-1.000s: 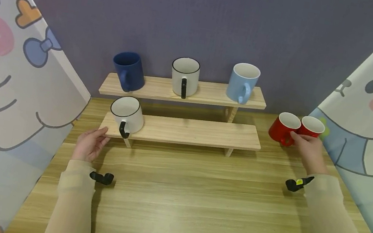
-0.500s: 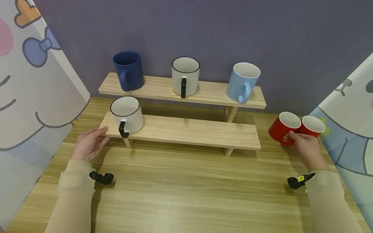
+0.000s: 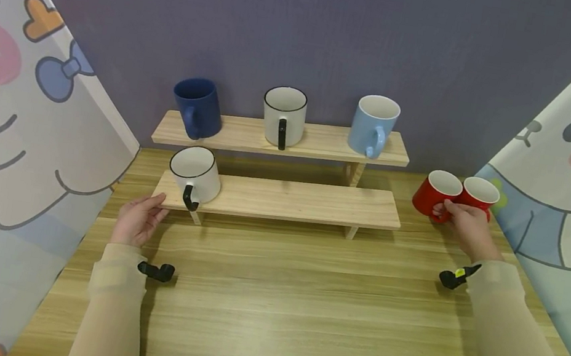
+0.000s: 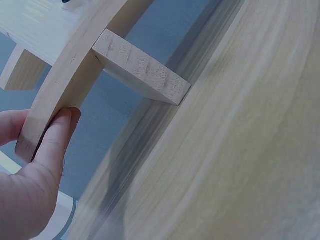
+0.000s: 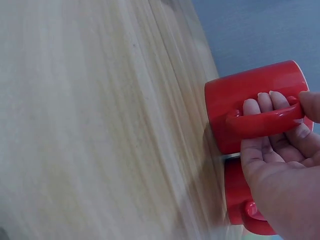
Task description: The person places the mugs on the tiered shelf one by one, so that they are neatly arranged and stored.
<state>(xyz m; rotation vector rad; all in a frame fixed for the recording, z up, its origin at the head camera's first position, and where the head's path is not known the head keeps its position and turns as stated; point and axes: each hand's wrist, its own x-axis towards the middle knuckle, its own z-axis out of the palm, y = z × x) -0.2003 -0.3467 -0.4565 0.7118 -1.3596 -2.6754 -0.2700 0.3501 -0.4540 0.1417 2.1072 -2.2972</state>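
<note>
My left hand pinches the left front corner of the lower wooden shelf, one side of its grip above the board and the other beneath, as the left wrist view shows. At the far right, my right hand holds a red mug by its handle, several fingers passed through the loop. A second red mug stands close beside it, partly hidden behind that hand. Near my left hand, a white mug with a black rim and handle sits on the lower shelf's left end.
Behind, the upper wooden shelf carries a dark blue mug, a black-rimmed white mug and a light blue mug. A grey-blue wall rises behind, with cartoon-printed panels at both sides. The wood-grain table stretches in front.
The right fingers have slipped from the red mug's handle edge into its loop and curled round it. The left hand, shelves and other mugs stay in place.
</note>
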